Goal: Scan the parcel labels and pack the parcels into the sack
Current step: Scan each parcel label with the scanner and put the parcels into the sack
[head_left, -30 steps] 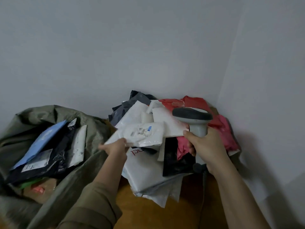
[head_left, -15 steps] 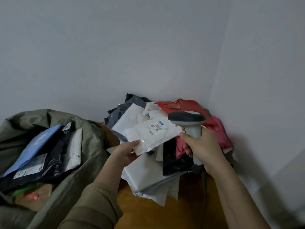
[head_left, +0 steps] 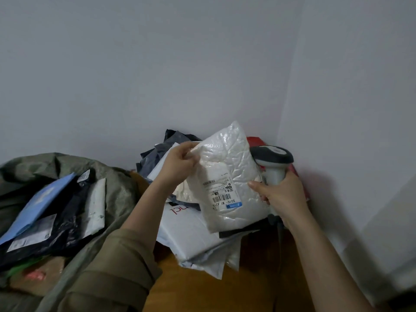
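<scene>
Meanwhile, at nine o'clock in the view, an olive sack (head_left: 117,183) lies open with a blue mailer (head_left: 38,206) and a black mailer (head_left: 67,221) already inside; just right of centre the person's left hand (head_left: 180,163) pinches the top left corner of a white parcel (head_left: 227,174), holding it up above the heap of unsorted parcels (head_left: 191,235) on the wooden surface (head_left: 202,289); its label (head_left: 221,194) faces the camera, barcode toward five o'clock on the parcel; at three o'clock the right hand (head_left: 279,194) is wrapped round the handle of a scanner (head_left: 272,158), its thumb touching the parcel's right edge. The scanner's head sits behind that edge, so the step would likely go best if the left hand pulls the crinkled film flat and turns the label toward the scanner window; glare on the glossy wrap may spoil a read; the sack waits well apart at nine o'clock.
</scene>
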A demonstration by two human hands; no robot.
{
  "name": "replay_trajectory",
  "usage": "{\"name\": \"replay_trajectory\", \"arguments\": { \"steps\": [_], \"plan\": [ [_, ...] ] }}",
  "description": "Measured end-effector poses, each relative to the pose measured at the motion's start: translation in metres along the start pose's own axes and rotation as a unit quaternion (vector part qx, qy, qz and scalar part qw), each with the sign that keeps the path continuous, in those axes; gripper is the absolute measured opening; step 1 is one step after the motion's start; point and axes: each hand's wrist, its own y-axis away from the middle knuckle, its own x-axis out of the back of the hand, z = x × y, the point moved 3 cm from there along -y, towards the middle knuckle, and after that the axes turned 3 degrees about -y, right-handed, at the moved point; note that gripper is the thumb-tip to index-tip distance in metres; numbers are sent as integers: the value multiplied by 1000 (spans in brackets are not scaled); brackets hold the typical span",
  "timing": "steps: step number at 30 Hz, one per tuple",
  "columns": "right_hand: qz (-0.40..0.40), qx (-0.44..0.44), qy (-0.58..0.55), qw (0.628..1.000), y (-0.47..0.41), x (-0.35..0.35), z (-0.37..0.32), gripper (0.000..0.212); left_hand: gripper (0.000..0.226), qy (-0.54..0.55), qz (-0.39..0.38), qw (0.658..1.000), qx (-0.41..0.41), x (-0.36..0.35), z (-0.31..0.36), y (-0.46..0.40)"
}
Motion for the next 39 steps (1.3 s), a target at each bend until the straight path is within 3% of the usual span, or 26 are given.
{"name": "replay_trajectory", "arguments": {
  "steps": [1,3,5,6,10,17,19,20,21,23,30,32,34,35,37,39],
  "plan": [
    [9,-8,-8,1000,-2,3,2,39,27,21,38,999,-6,1,0,0],
    [28,-36,-37,998,-8,8,8,41,49,30,77,997,9,2,-4,1],
    [51,-66,-89,993,-14,11,15,41,82,82,30,993,77,-5,-13,5],
    [63,-75,-114,989,-17,12,18,40,87,100,-15,989,111,-12,-18,11],
    [80,-106,-174,976,-21,11,21,29,41,95,-198,966,134,-47,-24,41],
    [92,-116,-199,969,-22,7,25,20,36,125,-160,968,144,-52,-33,42],
    [112,-87,-167,976,-22,8,24,25,30,34,-105,983,149,-44,-36,36],
    [125,-70,-145,979,-21,10,22,31,25,-72,-59,987,131,-38,-38,31],
    [134,-54,-127,981,-19,12,19,37,19,-198,-19,975,101,-31,-37,26],
    [132,-23,-101,986,-17,15,11,43,18,-405,20,913,49,-22,-31,20],
    [22,36,-39,998,-6,-8,-3,49,25,-551,89,809,-181,-24,7,7],
    [34,39,-22,998,-7,-8,-2,47,27,-506,108,816,-257,-22,15,8],
    [65,18,-27,997,-8,-5,0,36,32,-422,180,838,-296,-16,22,13],
    [79,-1,-49,996,-9,-3,2,29,43,-382,228,854,-269,-12,25,17],
    [93,-50,-125,986,-11,1,6,20,85,-277,285,907,-140,-4,19,20],
    [98,-109,-219,965,-14,2,12,19,107,-139,241,961,8,-8,2,22]
  ]
}}
